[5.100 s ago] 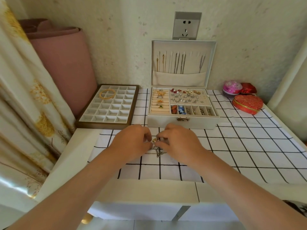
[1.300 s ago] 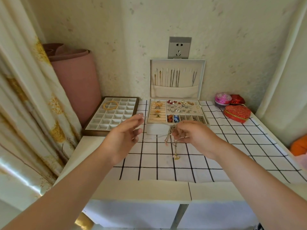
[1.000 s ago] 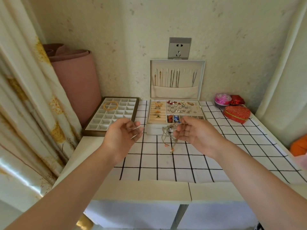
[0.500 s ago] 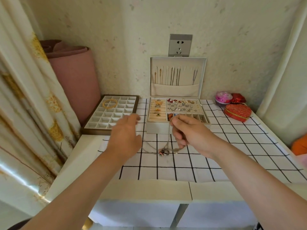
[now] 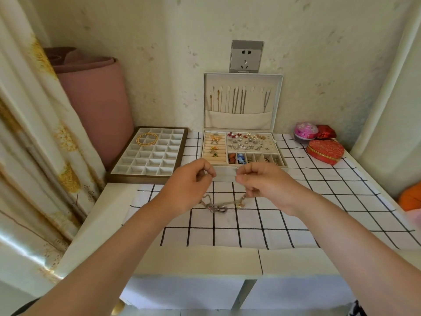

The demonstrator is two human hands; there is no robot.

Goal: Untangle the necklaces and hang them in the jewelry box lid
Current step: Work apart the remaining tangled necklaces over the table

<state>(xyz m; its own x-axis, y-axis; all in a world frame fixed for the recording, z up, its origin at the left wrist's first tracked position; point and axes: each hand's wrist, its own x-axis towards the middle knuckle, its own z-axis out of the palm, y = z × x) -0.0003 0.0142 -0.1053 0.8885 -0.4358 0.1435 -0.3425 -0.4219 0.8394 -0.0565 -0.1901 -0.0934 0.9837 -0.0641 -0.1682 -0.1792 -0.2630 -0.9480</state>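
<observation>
Two bare hands were raised at centre frame over the white worktop. Left hand: fingers curled, grip closed on one strand of the tangled thin metal necklaces. Right hand: fingers curled likewise, grip pinching another strand. The necklaces sagged between both hands, with the knotted middle at or just over the white black-gridded cloth; contact could not be told. An open cream jewellery box stood just behind the hands. Its upright lid showed several chains hung in a row above a pocket. A brown compartment tray sat left of the box and held gold bangles. A red heart-shaped box and a pink round box sat at right, well apart from the hands.
</observation>
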